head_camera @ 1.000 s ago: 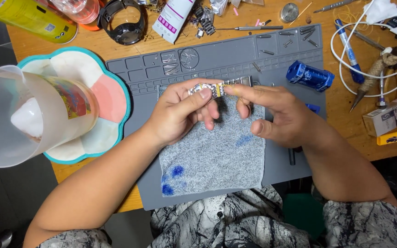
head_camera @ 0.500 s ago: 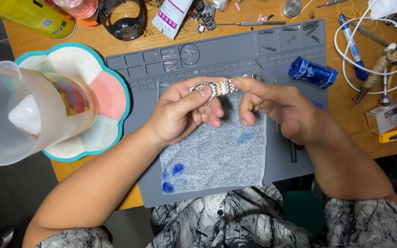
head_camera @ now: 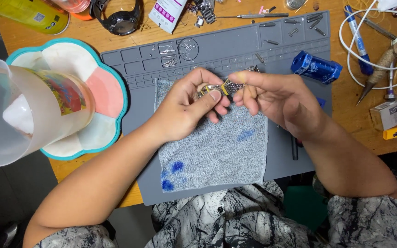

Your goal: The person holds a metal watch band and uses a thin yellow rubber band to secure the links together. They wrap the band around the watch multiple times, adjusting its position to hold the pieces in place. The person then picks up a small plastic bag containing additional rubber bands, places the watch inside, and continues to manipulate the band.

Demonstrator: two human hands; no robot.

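Note:
A silver metal watch bracelet (head_camera: 228,85) is held between both hands above a grey cloth (head_camera: 217,147) with blue stains. My left hand (head_camera: 184,108) pinches the bracelet's left end with thumb and fingers. My right hand (head_camera: 279,98) grips its right end from above. The cloth lies on a grey work mat (head_camera: 253,43) that has small moulded compartments along its far edge.
A translucent plastic jug (head_camera: 19,115) stands on a flower-shaped tray (head_camera: 109,98) at the left. A blue cylinder (head_camera: 315,66) lies on the mat's right. A black watch (head_camera: 118,18), a screwdriver (head_camera: 253,16), a white cable (head_camera: 350,50), pliers and small boxes sit on the wooden table.
Both hands have shifted slightly on the bracelet; the right fingers now cover more of its right end. The camera view has moved a little.

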